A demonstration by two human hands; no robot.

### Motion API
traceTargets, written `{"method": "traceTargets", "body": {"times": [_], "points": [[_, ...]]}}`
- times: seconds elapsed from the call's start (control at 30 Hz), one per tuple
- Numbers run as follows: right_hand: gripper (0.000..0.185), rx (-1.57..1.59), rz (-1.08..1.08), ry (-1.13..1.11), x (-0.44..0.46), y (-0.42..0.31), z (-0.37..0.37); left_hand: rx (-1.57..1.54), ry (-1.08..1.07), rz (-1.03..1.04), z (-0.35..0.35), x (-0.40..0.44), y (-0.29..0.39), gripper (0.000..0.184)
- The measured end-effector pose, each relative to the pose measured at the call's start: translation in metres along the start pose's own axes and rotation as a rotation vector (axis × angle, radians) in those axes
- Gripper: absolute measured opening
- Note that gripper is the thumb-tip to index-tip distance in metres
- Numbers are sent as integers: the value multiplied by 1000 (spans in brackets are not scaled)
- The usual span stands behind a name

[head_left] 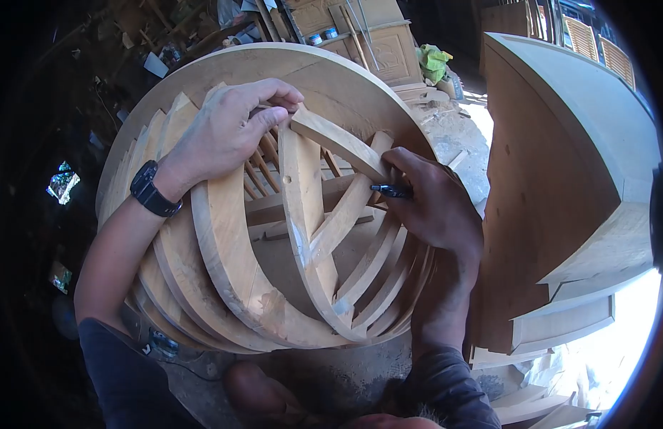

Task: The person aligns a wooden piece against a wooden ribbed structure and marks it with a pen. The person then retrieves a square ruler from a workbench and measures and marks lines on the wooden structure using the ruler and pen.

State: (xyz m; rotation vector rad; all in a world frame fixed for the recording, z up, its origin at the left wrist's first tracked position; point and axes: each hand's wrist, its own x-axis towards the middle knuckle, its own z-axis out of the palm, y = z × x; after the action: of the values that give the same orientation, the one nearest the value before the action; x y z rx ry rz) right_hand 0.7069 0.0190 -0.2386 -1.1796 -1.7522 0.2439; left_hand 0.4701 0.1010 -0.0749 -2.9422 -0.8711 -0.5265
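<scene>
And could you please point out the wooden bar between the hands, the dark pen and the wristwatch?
Wooden bar [338, 141], head view: middle of its length.
Dark pen [393, 191], head view: its exposed barrel.
Wristwatch [144, 180], head view: its case.

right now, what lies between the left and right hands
A wooden bar spans the stretch between the left hand and the right hand; the head view shows it.

From over here, I make out a carved wooden panel [401, 51], two small jars [331, 33], a yellow-green bag [434, 63] (crumpled, I'd say) and woven panels [581, 37].
</scene>
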Motion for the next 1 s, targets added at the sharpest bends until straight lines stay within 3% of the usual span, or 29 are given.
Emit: {"method": "traceTargets", "body": {"times": [0.47, 0.77, 1.0], "points": [[34, -22, -48, 67, 1, 5, 6, 13, -24, 1, 2, -1, 6, 30], [43, 45, 27, 53, -7, 13, -5, 9, -29, -71, 3, -1, 7, 29], [26, 78, 211, -183, -9, 15, -26, -9, -39, -78, 3, -2, 2, 29]]}}
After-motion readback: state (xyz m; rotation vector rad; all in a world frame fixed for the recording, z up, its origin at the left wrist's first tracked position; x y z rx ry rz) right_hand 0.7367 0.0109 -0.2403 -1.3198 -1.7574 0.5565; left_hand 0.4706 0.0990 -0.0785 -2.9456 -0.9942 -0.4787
